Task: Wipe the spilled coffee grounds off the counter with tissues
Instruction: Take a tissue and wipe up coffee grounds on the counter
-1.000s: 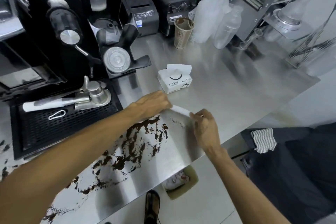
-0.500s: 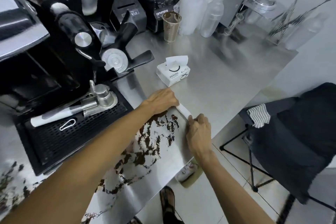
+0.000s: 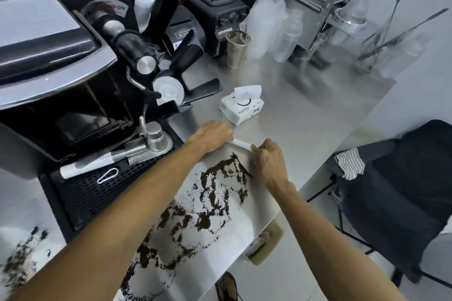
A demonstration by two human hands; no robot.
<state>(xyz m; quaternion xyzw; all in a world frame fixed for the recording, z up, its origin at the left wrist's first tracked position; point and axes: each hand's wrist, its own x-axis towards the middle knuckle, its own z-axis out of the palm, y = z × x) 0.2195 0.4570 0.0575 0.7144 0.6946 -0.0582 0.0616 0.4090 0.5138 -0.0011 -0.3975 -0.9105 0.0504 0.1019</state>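
Left hand (image 3: 212, 135) and right hand (image 3: 267, 162) each pinch an end of a rolled white tissue (image 3: 241, 143) pressed flat on the steel counter (image 3: 305, 115), coffee grounds (image 3: 215, 193) spread just nearside of both hands, tissue pack (image 3: 242, 105) just beyond them.

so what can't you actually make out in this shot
- Head view: most of the tissue is covered by the left hand and right hand.
- Coffee grounds partly lie under the left forearm.
- Floor bin contents: blurred, cut off by the counter edge.
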